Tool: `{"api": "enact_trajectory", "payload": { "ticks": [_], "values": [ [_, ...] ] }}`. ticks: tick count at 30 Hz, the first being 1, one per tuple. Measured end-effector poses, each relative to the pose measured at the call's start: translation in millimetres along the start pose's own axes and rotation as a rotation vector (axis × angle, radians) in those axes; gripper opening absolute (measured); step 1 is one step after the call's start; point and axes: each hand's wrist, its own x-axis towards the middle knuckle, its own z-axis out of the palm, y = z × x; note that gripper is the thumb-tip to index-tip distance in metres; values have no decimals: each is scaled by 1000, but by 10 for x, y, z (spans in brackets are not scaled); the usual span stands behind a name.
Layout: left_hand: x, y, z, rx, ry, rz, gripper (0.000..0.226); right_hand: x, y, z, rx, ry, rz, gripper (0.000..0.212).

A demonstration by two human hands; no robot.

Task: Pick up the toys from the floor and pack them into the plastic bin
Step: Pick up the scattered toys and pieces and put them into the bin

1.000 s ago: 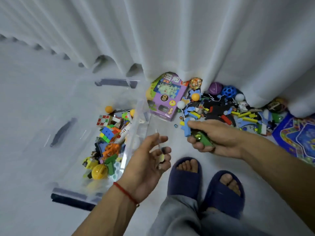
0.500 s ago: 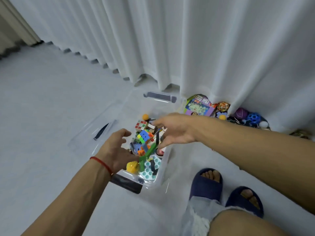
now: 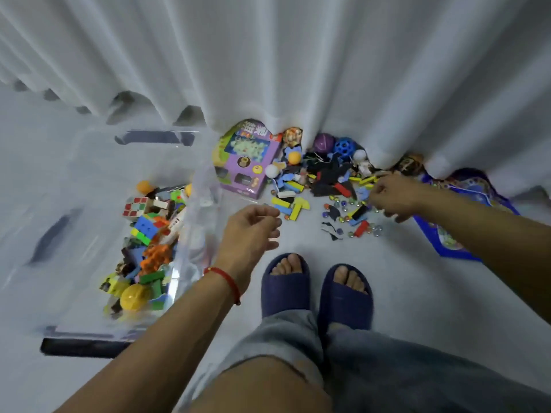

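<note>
A clear plastic bin (image 3: 196, 186) stands on the floor at the left, holding puzzle cubes, coloured bricks and a yellow ball (image 3: 134, 297). Scattered toys (image 3: 331, 189) lie along the curtain foot: small blocks, marbles, dark puzzle pieces, a purple box (image 3: 247, 162) and balls. My left hand (image 3: 253, 231) hovers beside the bin's right wall, fingers loosely curled, with nothing visible in it. My right hand (image 3: 393, 198) reaches down onto the blocks and marbles at the right of the pile, fingers bent over them; whether it grips any is hidden.
White curtains (image 3: 298, 70) hang over the far edge of the pile. A blue game board (image 3: 453, 242) lies at the right. My feet in dark blue slippers (image 3: 316, 287) stand just behind the toys. Pale floor surrounds everything.
My right hand has left the bin and swung right, down onto the toy pile. My left hand has moved from over the bin to beside its right wall. The view has tilted back down.
</note>
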Motion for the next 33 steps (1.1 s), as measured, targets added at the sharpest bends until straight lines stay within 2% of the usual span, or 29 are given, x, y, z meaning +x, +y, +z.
{"api": "enact_trajectory", "payload": {
  "ticks": [3,6,10,13,16,19,25,29,33],
  "values": [
    [381,-411,465,265,-144,-34,17,167,693,278,-162,23,56,33],
    [736,-757,845,597,-262,29,27,397,1112,715,-109,67,92,51],
    [1194,-1084,1254,954,-323,336,38,773,1251,1212,174,185,182,86],
    [1443,-1240,1462,1083,-300,510,43,1000,1194,1434,200,354,129,96],
    [1573,-1363,1546,1147,-299,665,51,1109,1158,1562,210,496,88,85],
    [1662,-1458,1567,1154,-299,712,54,1136,1199,1633,189,549,24,66],
    [1745,-1523,1604,1140,-290,783,33,1188,1312,1660,80,614,-144,26],
    [1763,-1538,1596,1131,-264,736,32,1198,1368,1635,60,585,-208,22],
    [1765,-1510,1559,1130,-278,680,35,1154,1332,1561,244,591,-145,18]
  ]
}}
